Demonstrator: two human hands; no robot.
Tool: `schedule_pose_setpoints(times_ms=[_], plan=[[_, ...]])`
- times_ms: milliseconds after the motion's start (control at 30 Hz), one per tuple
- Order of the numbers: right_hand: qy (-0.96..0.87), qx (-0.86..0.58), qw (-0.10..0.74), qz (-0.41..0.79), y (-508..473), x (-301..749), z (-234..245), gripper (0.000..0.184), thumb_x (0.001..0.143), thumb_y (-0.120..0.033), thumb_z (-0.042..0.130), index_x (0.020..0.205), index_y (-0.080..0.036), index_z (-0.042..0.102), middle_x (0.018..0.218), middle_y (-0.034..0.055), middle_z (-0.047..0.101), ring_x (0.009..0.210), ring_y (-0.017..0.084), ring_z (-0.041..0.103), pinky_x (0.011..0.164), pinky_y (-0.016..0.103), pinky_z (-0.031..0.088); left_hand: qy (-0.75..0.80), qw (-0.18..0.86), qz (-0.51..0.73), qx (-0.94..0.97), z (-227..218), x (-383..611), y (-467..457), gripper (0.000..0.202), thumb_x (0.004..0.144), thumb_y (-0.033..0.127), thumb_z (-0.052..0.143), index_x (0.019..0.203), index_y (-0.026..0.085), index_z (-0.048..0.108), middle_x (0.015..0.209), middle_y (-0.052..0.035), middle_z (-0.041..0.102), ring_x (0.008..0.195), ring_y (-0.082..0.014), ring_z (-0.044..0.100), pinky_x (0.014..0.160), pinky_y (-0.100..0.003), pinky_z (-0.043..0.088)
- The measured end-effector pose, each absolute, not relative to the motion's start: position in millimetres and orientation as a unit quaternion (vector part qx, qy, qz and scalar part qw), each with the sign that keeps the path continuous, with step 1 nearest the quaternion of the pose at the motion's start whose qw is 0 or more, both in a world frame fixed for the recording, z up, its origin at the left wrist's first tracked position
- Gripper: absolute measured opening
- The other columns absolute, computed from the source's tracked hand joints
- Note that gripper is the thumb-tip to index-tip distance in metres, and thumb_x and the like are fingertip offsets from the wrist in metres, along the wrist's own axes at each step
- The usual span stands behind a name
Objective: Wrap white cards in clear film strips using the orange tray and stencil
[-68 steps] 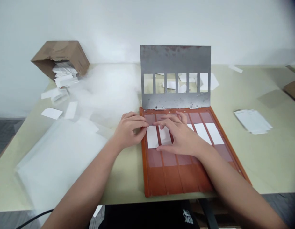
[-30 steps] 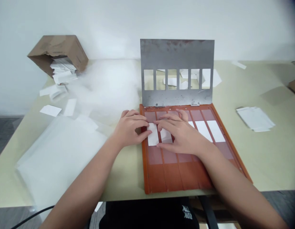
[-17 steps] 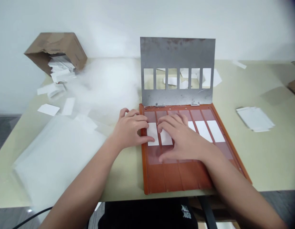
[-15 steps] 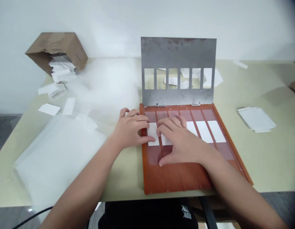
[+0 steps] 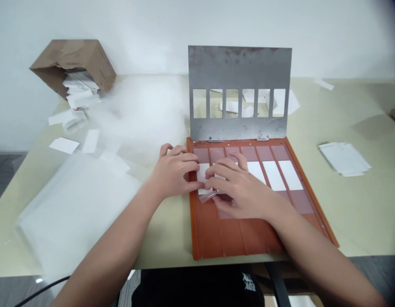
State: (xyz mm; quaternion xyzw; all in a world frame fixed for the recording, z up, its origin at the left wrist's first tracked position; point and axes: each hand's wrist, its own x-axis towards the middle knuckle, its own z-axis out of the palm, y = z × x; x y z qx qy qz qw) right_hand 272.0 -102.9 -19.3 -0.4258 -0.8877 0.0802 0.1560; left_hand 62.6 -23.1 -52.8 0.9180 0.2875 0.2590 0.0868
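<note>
"How far along is the row on the tray?"

"Well along, I'd judge. The orange tray [image 5: 194,221] has a band of cards across its middle, each lying lengthwise in its own lane. Three white cards [image 5: 274,175] sit uncovered on the right, and the rest lie under the hands, so I can't count those exactly."

"What are the hands doing?"

"The left hand [image 5: 175,172] is curled, its fingertips pressing on the leftmost card [image 5: 201,172]. The right hand [image 5: 240,189] is spread with bent fingers over the next card along, and a thin shiny strip [image 5: 207,196] pokes out just below it. I can't tell whether that hand is pinching the strip."

"And what's left?"

"The steel plate [image 5: 239,64] with six windows stands upright on its hinges, not folded down onto the tray. More cards lie about: a loose pile [image 5: 344,158] on the counter [image 5: 332,221] to the right, and a tipped cardboard box [image 5: 72,55] spilling others [image 5: 80,89] on the left, near a big plastic sheet [image 5: 76,213]."
</note>
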Motion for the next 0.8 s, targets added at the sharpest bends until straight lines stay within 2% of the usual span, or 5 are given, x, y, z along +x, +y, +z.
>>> schedule_pose_setpoints(times_ms=[100, 267, 467, 633, 800], plan=[[-0.891, -0.420, 0.156, 0.069, -102.9, 271.0, -20.9, 0.018, 0.076, -0.010, 0.051, 0.087, -0.022, 0.060, 0.100, 0.0032, 0.065, 0.097, 0.022, 0.054, 0.105, 0.050, 0.022, 0.288, 0.090, 0.262, 0.917, -53.3, 63.1, -23.4, 0.021, 0.073, 0.041, 0.076, 0.069, 0.024, 0.065, 0.092, 0.0032, 0.077, 0.090, -0.0241, 0.061, 0.083, -0.045, 0.029], [-0.893, -0.414, 0.166, 0.067, -102.1, 269.8, -21.5, 0.011, 0.083, -0.014, 0.053, 0.085, -0.022, 0.060, 0.095, 0.0027, 0.065, 0.094, 0.021, 0.055, 0.102, 0.048, 0.023, 0.287, 0.090, 0.260, 0.918, -52.4, 62.7, -23.4, 0.024, 0.073, 0.043, 0.075, 0.068, 0.023, 0.065, 0.092, 0.0033, 0.077, 0.090, -0.0229, 0.060, 0.083, -0.044, 0.027], [-0.890, -0.397, 0.192, 0.118, -102.4, 269.0, -18.5, 0.006, 0.085, -0.018, 0.056, 0.084, -0.022, 0.062, 0.095, 0.0017, 0.066, 0.094, 0.019, 0.055, 0.099, 0.046, 0.025, 0.298, 0.099, 0.241, 0.918, -49.8, 62.2, -24.3, 0.023, 0.076, 0.043, 0.072, 0.069, 0.022, 0.066, 0.093, 0.0019, 0.077, 0.091, -0.0216, 0.059, 0.086, -0.042, 0.027], [-0.883, -0.394, 0.213, 0.138, -104.0, 268.8, -17.5, 0.012, 0.086, -0.017, 0.056, 0.075, -0.021, 0.059, 0.095, 0.0011, 0.066, 0.094, 0.019, 0.057, 0.102, 0.047, 0.022, 0.293, 0.095, 0.240, 0.921, -49.5, 62.4, -23.7, 0.028, 0.078, 0.046, 0.071, 0.065, 0.021, 0.065, 0.091, 0.0016, 0.077, 0.091, -0.0213, 0.060, 0.084, -0.042, 0.026], [-0.866, -0.430, 0.228, 0.113, -101.1, 269.4, -20.3, 0.014, 0.089, -0.016, 0.053, 0.077, -0.021, 0.057, 0.090, -0.0011, 0.068, 0.090, 0.017, 0.059, 0.103, 0.046, 0.021, 0.283, 0.076, 0.238, 0.926, -50.4, 61.4, -22.6, 0.032, 0.080, 0.050, 0.071, 0.068, 0.020, 0.065, 0.092, 0.0010, 0.075, 0.092, -0.0209, 0.058, 0.085, -0.041, 0.026]])
